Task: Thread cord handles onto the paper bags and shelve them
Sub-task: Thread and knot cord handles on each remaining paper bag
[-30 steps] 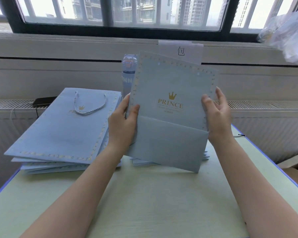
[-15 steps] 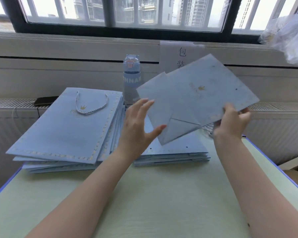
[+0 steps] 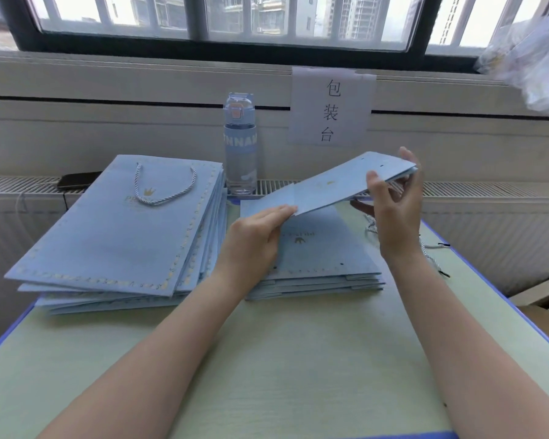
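- head view: held bag (image 3: 339,185), flat-folded light-blue paper, is up in the air, tilted. its right/far end is high and its left/near end low. two punched holes show near the high end, no cord in them.
- left hand (image 3: 254,239) pinches the low corner of the held bag at its fingertips.
- right hand (image 3: 393,217) is clamped on the high end: thumb on the top face, fingers curled round the far edge.
- unthreaded stack (image 3: 324,258): flat bags w/ bare holes along the near edge, on the table (image 3: 282,359) right below the held bag. can't tell if the low corner touches it.
- finished stack (image 3: 118,229) lies just beside it on the left. its top bag has a twisted cord handle (image 3: 164,188) looped on its face, w/ gold crown print & gold border.
- loose cords (image 3: 428,251) lie on the table right of the unthreaded stack, partly behind the right wrist.
- water bottle (image 3: 240,144) stands upright at the back, between the two stacks.
- paper sign (image 3: 330,106) w/ three characters is stuck on the wall behind.
- phone (image 3: 76,180) lies on the radiator ledge, back left.
- crumpled clear plastic (image 3: 533,58) is at top right, by the window.
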### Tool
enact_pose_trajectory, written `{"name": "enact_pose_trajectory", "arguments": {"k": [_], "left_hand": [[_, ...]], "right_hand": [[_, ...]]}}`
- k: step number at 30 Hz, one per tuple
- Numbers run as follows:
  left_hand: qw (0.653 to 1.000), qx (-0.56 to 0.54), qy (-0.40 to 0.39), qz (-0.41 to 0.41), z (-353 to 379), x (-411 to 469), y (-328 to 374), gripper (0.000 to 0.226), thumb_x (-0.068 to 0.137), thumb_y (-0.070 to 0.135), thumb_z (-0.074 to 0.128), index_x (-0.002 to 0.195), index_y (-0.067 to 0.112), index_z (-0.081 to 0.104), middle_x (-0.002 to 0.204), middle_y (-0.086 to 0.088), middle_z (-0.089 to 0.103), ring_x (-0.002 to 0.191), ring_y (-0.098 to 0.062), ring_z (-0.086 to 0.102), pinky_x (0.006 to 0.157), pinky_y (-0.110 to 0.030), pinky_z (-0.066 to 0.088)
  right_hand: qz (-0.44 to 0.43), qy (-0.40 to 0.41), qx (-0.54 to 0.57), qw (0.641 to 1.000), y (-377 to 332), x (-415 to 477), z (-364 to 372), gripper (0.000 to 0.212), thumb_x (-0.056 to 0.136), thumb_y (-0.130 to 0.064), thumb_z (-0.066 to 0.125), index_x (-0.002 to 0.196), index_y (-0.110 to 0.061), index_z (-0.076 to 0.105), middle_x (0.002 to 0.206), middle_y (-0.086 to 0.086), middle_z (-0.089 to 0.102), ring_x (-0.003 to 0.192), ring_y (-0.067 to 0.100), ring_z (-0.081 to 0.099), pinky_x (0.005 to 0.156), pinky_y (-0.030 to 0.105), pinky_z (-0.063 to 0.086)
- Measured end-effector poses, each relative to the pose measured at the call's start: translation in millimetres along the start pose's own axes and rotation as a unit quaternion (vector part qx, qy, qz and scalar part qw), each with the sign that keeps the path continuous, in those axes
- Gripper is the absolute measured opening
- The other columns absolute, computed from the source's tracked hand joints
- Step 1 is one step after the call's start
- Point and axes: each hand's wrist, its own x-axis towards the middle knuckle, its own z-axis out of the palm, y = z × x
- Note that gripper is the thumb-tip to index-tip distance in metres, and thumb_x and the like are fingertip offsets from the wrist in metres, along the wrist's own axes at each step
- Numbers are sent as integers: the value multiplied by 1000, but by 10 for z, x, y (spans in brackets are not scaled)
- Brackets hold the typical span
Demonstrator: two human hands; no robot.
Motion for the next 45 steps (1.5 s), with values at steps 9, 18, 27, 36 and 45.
{"name": "enact_pose_trajectory", "arguments": {"k": [9,18,27,36,45], "left_hand": [[983,-39,60,-169,-80,37,-82,35,85,-8,52,106,12,71,93,-5,73,86,-23,66,76,-24,46],[984,32,-6,-173,-27,19,-187,40,96,4,44,132,16,57,134,-8,55,123,-28,47,106,-38,36],[991,-119,-22,49,-131,32,40,35,82,33,68,106,8,71,103,2,69,95,-8,64,88,-22,50],[986,-162,32,34,-182,72,78,23,83,19,66,98,3,73,94,5,69,79,12,62,70,-7,45],[989,-137,-50,-1,-192,29,-44,21,84,23,60,94,8,72,92,3,73,87,-6,67,82,-22,51]], "right_hand": [[-256,-47,-197,945,52,117,-175,18,88,-25,63,105,-20,65,86,-13,48,75,6,50,69,18,46],[-492,-87,-291,816,33,32,-25,6,89,-12,65,86,-8,65,84,5,68,78,22,60,80,35,43],[-368,-268,-280,845,170,-71,85,21,82,-28,69,87,-8,75,80,5,67,74,22,62,69,30,50],[-342,-252,-298,855,39,86,-135,20,77,-28,76,80,-9,74,76,1,69,69,17,63,65,36,51],[-294,-314,-348,833,48,13,-80,17,73,-35,73,71,-18,72,69,-7,65,63,11,59,58,33,50]]}}
